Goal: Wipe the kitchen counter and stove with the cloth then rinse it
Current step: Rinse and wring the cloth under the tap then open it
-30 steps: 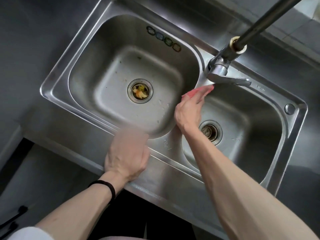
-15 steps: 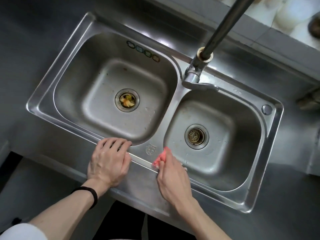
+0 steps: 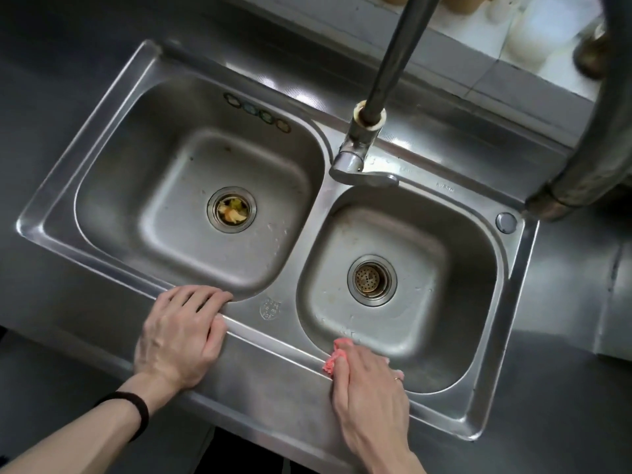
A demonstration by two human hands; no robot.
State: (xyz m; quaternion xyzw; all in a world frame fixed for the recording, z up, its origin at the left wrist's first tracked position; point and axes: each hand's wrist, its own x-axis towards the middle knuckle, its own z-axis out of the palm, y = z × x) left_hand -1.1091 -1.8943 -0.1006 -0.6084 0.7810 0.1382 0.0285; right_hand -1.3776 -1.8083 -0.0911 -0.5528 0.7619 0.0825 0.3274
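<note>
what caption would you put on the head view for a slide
Right hand holds a pink cloth against the front rim of a double steel sink, left hand resting on the rim.

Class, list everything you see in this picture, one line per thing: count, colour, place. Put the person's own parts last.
stainless steel double-basin sink: one, silver, centre
grey metal counter: one, dark grey, around sink
metal faucet: one, silver-grey, behind the basins' divider
round metal drains: two, steel, one per basin
small pink cloth: one, pink, right basin's front rim
black wristband: one, black, left wrist
left hand: one, resting on front rim
right hand: one, gripping cloth
</note>
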